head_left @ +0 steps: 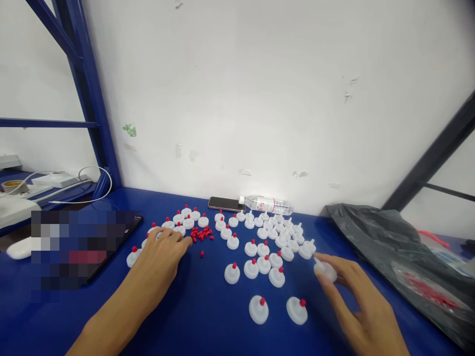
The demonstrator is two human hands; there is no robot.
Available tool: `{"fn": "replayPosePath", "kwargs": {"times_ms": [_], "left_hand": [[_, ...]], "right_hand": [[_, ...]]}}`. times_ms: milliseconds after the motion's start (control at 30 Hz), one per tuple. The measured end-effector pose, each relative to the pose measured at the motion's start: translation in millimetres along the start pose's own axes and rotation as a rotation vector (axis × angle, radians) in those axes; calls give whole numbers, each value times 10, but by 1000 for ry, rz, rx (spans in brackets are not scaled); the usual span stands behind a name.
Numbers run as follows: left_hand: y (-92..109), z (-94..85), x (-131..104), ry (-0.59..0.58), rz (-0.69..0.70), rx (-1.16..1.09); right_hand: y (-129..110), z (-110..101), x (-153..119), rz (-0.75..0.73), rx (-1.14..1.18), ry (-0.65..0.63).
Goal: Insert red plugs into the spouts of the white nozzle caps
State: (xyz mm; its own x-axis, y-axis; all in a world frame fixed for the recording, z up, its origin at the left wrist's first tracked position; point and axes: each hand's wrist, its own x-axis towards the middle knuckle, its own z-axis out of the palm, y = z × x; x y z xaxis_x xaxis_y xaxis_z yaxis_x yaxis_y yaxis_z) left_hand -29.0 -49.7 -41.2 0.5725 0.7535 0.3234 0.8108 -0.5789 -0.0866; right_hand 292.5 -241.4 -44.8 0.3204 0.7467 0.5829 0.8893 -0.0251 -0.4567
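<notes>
Grip of the right hand [365, 301], slightly parted, pinches a white disc [328, 270].

Across the background, a flat, matte white wall [237, 109], marred by small grey scuffs, chipped spots and pale peeled patches. Low on its left part, a torn scrap of green residue [129, 130]. Toward the left, a blue painted metal upright [94, 91], with a blue diagonal brace [55, 30] near the top and a thin blue horizontal crossbar [48, 123] lower down. At the right, a dark slanted metal post [428, 155] with a thin dark crossbar [445, 191]. Below, a smooth deep-blue tabletop [208, 326], running back to the wall. Soft, even light, brightest low on the wall's middle.
</notes>
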Motion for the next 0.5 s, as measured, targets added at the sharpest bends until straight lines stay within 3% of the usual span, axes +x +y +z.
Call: {"fn": "replayPosePath", "kwargs": {"times_ms": [100,233,367,500], "left_hand": [[12,-14,-3,95,39,-110],[127,-161,-38,272,128,-440],[291,-407,-116,344,171,-692],[392,-550,-183,344,132,-838]], "right_hand": [[-314,-18,142,-103,69,24],[-775,12,379,-256,150,-170],[-1114,171,479,-224,172,-278],[-1227,311,422,-198,219,-295]]}}
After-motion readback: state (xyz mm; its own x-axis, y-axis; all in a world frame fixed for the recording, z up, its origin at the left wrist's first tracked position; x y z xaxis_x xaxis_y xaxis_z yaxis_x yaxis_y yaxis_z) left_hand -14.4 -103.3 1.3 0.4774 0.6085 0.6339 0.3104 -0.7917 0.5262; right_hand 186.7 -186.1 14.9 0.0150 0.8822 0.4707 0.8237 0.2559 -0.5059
